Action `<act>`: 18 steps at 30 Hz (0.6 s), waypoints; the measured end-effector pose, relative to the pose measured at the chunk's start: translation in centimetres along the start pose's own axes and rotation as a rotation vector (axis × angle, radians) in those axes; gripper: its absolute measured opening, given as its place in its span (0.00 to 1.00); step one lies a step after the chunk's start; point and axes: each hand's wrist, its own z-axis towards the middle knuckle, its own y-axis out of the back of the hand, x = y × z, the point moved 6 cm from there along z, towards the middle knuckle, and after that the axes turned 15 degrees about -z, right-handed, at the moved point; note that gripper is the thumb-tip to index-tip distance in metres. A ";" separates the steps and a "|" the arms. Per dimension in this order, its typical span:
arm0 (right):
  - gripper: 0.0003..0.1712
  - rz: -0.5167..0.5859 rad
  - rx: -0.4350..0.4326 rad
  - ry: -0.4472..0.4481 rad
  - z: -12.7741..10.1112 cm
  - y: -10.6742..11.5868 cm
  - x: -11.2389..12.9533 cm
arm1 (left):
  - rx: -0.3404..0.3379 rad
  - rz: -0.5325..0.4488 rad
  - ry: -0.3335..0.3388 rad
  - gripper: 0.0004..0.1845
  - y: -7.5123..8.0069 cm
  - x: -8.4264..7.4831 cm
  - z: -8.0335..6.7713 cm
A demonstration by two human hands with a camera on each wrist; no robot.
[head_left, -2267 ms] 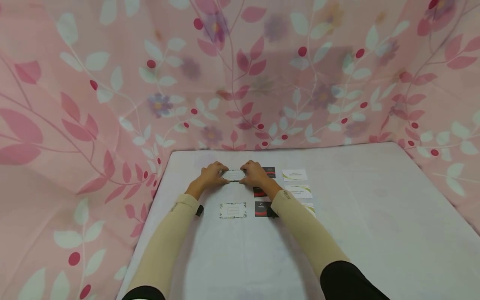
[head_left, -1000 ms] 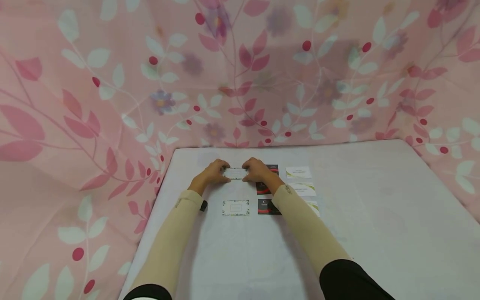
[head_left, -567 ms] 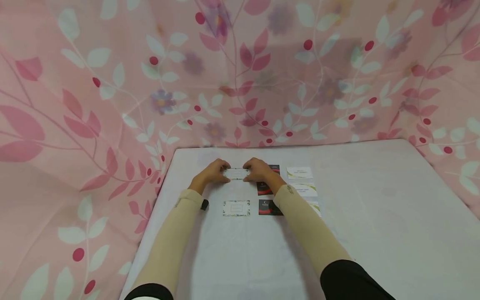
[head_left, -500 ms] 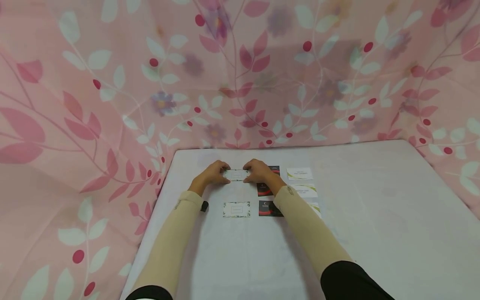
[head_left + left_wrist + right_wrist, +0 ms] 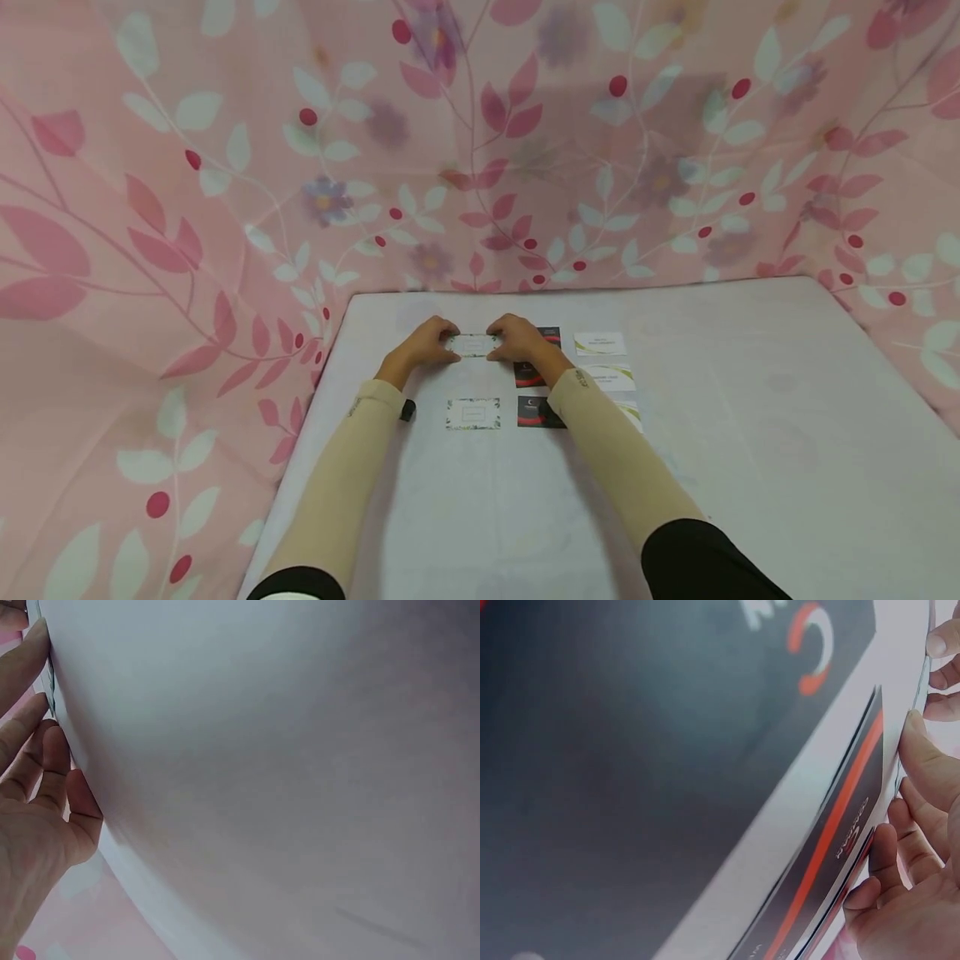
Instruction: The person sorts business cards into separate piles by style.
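Your left hand and right hand meet at 12 o'clock on the white table, each pinching 1 short end of a floral-bordered card that lies flat between them. Your left fingers curl against the card's edge in the left wrist view, and your right fingertips do the same on the other end, so both hands are clamped on that card. A 2nd floral-bordered card sits toward 6 o'clock of the held one, well apart from it. At 3 o'clock of your right hand lie black cards with red marks, partly hidden under your right sleeve; there seem to be 3, though the sleeve covers part of them. Further toward 3 o'clock is a column of white cards with green swooshes. Pink leaf-patterned fabric hangs around the table.
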 end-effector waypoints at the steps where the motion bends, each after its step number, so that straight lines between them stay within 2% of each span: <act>1: 0.32 -0.002 -0.003 0.001 0.0 0.0 0.0 | 0.000 0.001 -0.006 0.27 0.0 0.0 0.0; 11: 0.33 0.028 0.014 -0.015 -0.2 0.0 0.0 | 0.012 -0.030 0.007 0.28 0.0 0.3 -0.1; 18: 0.32 0.031 -0.003 -0.008 -0.2 0.1 -0.1 | 0.013 -0.001 -0.019 0.27 0.0 0.3 0.1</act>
